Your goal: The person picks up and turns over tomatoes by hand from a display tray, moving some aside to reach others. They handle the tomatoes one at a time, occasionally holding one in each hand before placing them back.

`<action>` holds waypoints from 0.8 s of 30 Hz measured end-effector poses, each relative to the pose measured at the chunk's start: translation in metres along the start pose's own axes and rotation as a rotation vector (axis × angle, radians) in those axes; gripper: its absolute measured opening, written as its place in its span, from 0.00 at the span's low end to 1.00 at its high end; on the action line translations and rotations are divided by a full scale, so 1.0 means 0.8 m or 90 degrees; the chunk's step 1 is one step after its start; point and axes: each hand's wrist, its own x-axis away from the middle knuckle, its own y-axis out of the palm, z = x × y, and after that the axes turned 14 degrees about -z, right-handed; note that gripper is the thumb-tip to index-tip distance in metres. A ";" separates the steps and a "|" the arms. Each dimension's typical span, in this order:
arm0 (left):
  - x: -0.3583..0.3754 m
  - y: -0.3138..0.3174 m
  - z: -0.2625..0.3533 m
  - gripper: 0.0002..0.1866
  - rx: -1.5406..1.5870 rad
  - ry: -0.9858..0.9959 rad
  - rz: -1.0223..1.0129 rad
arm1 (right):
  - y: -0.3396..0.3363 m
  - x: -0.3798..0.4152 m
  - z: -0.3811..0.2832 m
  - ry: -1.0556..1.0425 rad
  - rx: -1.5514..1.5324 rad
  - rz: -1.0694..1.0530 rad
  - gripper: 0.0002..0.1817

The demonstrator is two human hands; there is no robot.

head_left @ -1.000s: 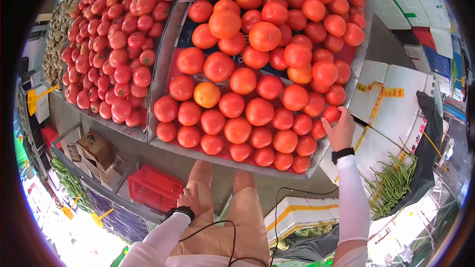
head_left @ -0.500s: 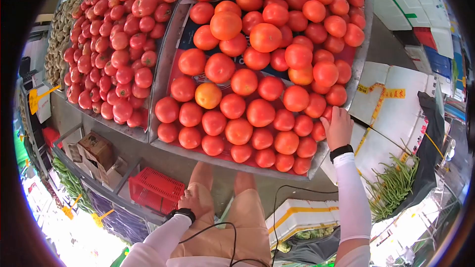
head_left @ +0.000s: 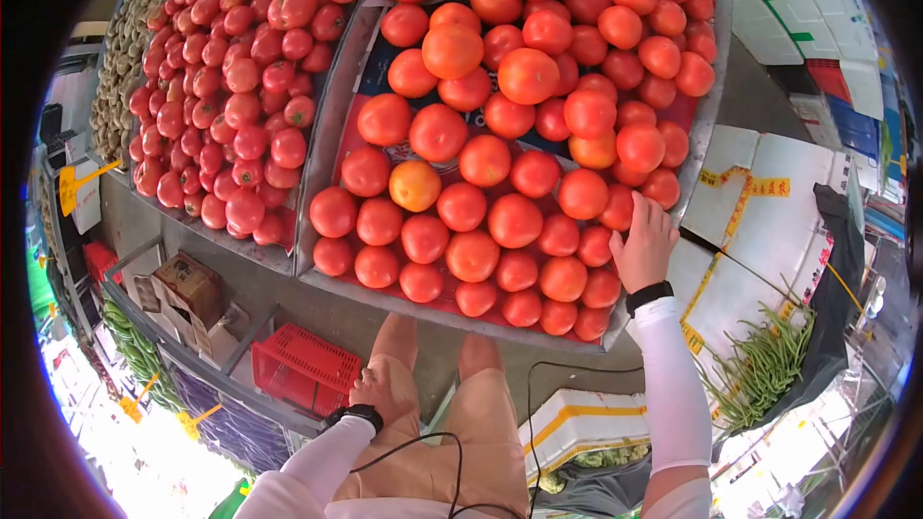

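The right hand [head_left: 646,242] is stretched forward, half curled (forearm [head_left: 679,380] straight behind it); the left hand [head_left: 375,391] hangs further back.

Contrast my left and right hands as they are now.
Place: the left hand is low by the shorts, while the right hand reaches to the side of the tomato tray.
Contact: the right hand's fingers are at the tomatoes, their grip hidden; the left hand is well away from them.
Shared: both have a black wristband and a white sleeve.
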 end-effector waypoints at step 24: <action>-0.005 -0.003 -0.007 0.67 0.024 0.008 -0.014 | 0.037 0.017 0.057 0.030 -0.221 0.079 0.33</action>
